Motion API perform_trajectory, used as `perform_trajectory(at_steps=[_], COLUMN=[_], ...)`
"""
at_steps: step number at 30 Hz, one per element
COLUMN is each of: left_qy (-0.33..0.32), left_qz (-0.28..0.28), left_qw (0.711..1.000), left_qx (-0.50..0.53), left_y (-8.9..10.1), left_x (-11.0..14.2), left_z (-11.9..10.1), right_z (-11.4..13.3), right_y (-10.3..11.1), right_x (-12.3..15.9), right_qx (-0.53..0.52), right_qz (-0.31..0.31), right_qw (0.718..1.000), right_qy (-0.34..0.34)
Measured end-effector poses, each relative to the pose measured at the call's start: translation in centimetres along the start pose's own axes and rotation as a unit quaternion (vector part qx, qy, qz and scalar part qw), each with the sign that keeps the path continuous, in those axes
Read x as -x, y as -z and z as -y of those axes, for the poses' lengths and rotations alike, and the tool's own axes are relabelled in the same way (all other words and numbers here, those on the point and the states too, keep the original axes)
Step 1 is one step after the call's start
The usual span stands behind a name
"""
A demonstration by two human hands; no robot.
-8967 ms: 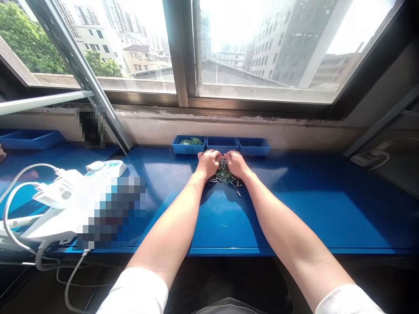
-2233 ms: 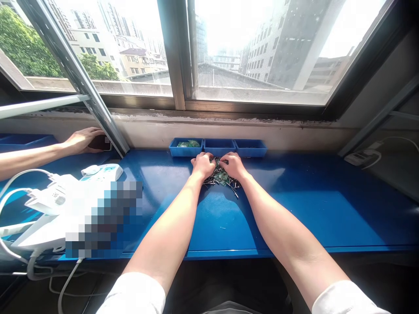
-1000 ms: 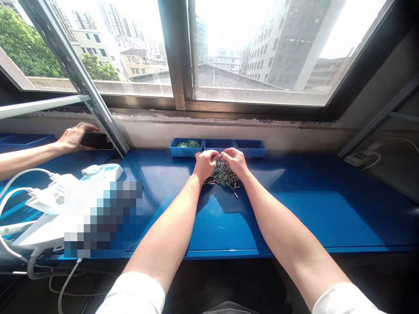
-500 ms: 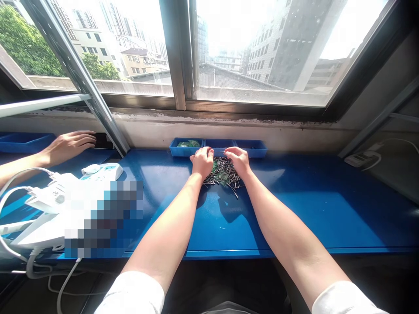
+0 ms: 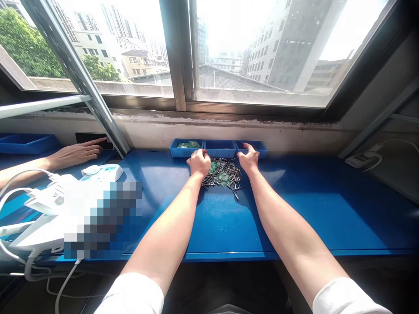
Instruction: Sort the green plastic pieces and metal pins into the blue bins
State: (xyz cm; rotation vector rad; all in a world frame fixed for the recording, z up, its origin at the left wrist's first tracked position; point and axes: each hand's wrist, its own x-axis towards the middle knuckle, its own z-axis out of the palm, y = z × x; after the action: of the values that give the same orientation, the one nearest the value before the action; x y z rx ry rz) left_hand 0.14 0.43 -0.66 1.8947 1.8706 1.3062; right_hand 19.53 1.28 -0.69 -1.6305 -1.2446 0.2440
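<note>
A loose heap of short metal pins and small green pieces (image 5: 222, 173) lies on the blue workbench (image 5: 294, 209), just below the row of trays. My left hand (image 5: 199, 162) rests palm down at the heap's left side, fingers curled, below the left blue tray (image 5: 186, 147), which holds green pieces. Whether those fingers hide anything, I cannot tell. My right hand (image 5: 248, 158) stands at the heap's upper right, fingers spread, its fingertips at the front rim of the right blue tray (image 5: 257, 149). The middle blue tray (image 5: 219, 149) sits between them.
A co-worker's hand (image 5: 77, 155) lies beside a dark device (image 5: 88, 138) at the far left, near another blue tray (image 5: 28, 144). A white power strip (image 5: 101, 172), white cables and a pixelated white object fill the bench's left. A window wall stands behind.
My hands have moved apart. The right one has left the heap for the right tray's rim, and the left has slid slightly left. The heap now lies uncovered. The co-worker's hand has moved slightly lower.
</note>
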Motion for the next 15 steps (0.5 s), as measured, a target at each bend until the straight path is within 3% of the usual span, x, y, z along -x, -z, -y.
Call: perform_trajectory(at_steps=[5, 11, 15], left_qy=[0.002, -0.005, -0.02], left_qz=[0.012, 0.029, 0.061], left_qw=[1.0, 1.0, 0.998], left_qx=[-0.009, -0.003, -0.027], left_y=[0.0, -0.2, -0.4], left_x=[-0.1, -0.1, -0.1], left_z=[0.1, 0.3, 0.3], right_z=[0.2, 0.8, 1.1], right_y=[0.0, -0.9, -1.7], right_x=[0.5, 1.9, 2.9], right_qx=[0.035, 0.055, 0.083], right_qz=[0.069, 0.058, 0.119], right_qw=[0.997, 0.989, 0.976], right_qy=[0.009, 0.124, 0.164])
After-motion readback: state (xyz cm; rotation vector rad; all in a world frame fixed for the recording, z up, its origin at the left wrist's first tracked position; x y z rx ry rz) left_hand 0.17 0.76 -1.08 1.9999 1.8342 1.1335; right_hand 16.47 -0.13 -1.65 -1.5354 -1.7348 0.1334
